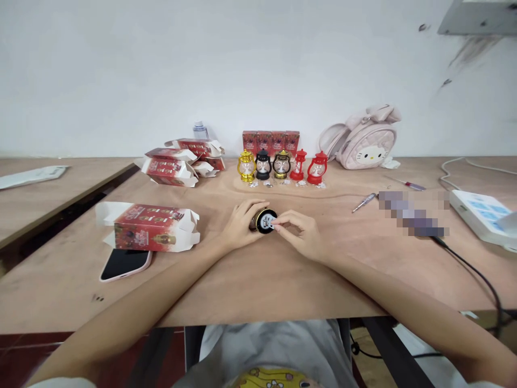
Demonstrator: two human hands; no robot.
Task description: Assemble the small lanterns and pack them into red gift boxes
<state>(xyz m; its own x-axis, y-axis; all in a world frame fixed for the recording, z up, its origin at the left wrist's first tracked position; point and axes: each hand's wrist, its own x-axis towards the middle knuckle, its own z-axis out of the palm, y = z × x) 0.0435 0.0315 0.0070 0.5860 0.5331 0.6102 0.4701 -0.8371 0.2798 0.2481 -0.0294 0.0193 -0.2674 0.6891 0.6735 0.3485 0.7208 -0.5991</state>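
My left hand (243,224) is wrapped round a small lantern (264,221), tipped so that its round black base with a pale label faces me. At the base's right edge, my right hand (300,233) pinches with thumb and forefinger; a small whitish piece shows at the fingertips, too small to name. Most of the lantern's body is hidden behind my left fingers. Beyond my hands stands a row of small lanterns: a gold one (246,166), a black one (263,166), a bronze one (281,165) and red ones (317,168), with small bits lying before them.
Red boxes (271,141) stand behind the lanterns. Opened red cartons (172,167) lie at left, another carton (155,227) partly over a phone (126,264). To the right are a pink bag (365,145), screwdriver (414,186), pen-like tool (364,202) and white box (482,215).
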